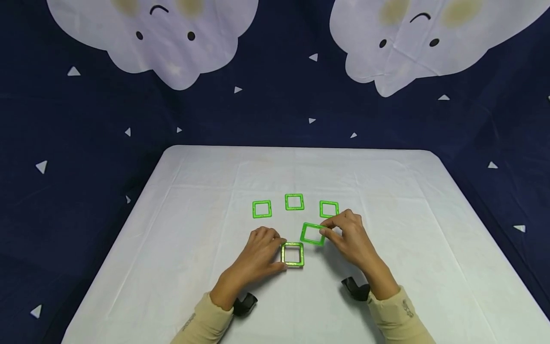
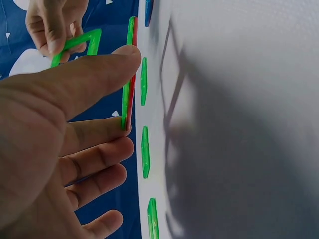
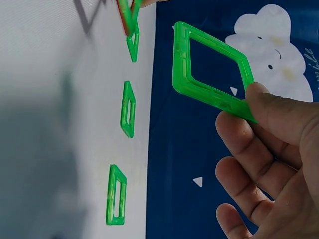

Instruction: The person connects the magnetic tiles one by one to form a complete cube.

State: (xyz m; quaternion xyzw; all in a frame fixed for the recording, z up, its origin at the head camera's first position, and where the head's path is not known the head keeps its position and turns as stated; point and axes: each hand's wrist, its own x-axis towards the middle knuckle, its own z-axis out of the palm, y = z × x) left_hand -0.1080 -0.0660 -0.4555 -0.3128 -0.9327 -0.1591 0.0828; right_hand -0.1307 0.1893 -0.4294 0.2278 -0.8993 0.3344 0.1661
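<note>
My left hand holds a green square magnetic tile frame by its edge, between thumb and fingers. In the left wrist view a red frame lies flat against the green one, in the same grip. My right hand pinches a single green square frame by one corner, with thumb and index finger. This frame is tilted and sits just beyond and to the right of the left hand's pair. Both held pieces are raised above the table, their shadow falling on the cloth.
Three green square frames lie in a shallow arc farther back on the white table: left, middle and right. A blue edge shows at the top of the left wrist view. Dark cloth with clouds hangs behind.
</note>
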